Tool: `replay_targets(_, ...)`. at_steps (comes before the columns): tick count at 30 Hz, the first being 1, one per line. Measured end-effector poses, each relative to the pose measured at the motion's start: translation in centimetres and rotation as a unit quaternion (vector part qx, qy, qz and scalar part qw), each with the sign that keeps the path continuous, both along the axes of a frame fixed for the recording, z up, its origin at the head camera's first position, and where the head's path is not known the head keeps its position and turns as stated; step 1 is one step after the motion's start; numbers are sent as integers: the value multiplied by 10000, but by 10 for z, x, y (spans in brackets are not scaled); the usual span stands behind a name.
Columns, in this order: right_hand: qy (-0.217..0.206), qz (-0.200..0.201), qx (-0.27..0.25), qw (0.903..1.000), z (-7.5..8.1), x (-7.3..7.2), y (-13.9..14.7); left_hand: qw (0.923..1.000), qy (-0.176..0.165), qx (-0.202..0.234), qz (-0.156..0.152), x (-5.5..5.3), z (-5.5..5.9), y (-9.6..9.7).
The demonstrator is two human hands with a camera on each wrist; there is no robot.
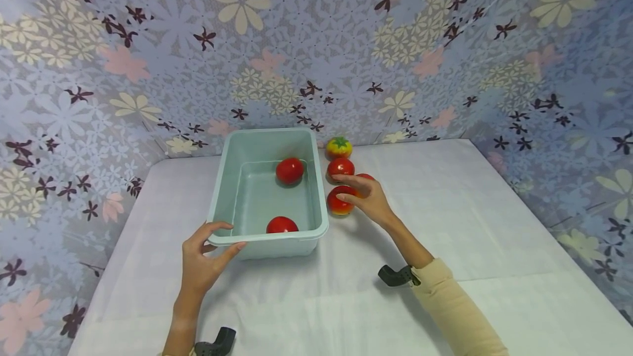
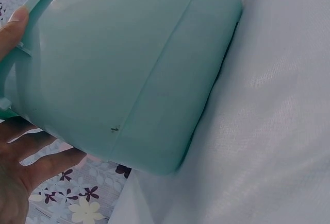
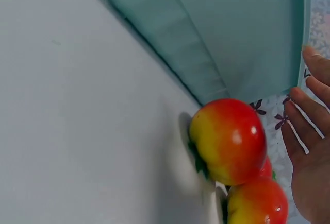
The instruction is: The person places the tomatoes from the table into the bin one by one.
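4 tomato-like fruits (image 1: 340,166) stand on the white cloth (image 1: 494,207), clustered just beside the right wall of the pale green bin (image 1: 277,249), while 2 red fruits (image 1: 289,170) lie inside it, well apart. The coming move probably turns on how the nearest fruit (image 1: 340,209) lies from the right hand (image 1: 370,202): in the head view it is on the bin side of that hand, partly covered by the thumb, with the bin wall close on its other side. The right thumb and fingers are spread apart and hold nothing; the right wrist view shows a gap between them and that fruit. Being round, the fruit seems to offer no long axis to match; the bin's own runs away from the person, with the fruits strung along it. The left hand (image 1: 203,257) pinches the bin's near left corner, thumb outside and a finger over the rim, so the right is plainly the nearer hand. A partly hidden fruit (image 1: 366,177) sits behind the right fingers and could be nudged; whether they touch it cannot be told.
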State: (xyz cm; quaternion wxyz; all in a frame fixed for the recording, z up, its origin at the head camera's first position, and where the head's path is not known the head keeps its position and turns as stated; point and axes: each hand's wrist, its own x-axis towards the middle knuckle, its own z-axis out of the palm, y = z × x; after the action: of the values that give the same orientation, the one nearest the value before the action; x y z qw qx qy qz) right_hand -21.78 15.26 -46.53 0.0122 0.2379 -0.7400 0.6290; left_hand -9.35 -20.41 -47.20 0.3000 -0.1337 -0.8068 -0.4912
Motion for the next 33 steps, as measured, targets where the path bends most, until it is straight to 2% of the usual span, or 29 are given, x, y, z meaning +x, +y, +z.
replay_targets(5, -215, 63, 229, 9995, 6, 7, 0, 9999, 149, 59, -2, -1, 1, 2)
replay_targets(8, -272, 39, 427, 9987, 5, 8, 1, 9997, 241, 92, 1, 1, 6, 4)
replay_targets(13, -333, -143, 643, 9973, -14, -3, 8, 9996, 266, 113, -1, 10, 28, 13)
replay_targets(16, -281, -204, 762, 9965, -20, -8, 11, 9993, 326, 152, -31, 13, 36, 16)
replay_targets(22, -393, -309, 953, 9942, -23, -13, 17, 9995, 299, 91, 6, 13, 37, 16)
replay_targets(29, -339, -142, 1183, 9923, 2, 1, 11, 9994, 322, 108, -31, 12, 36, 15)
replay_targets(33, -296, -205, 1252, 9915, 5, 3, 9, 9999, 126, 97, 3, 11, 33, 13)
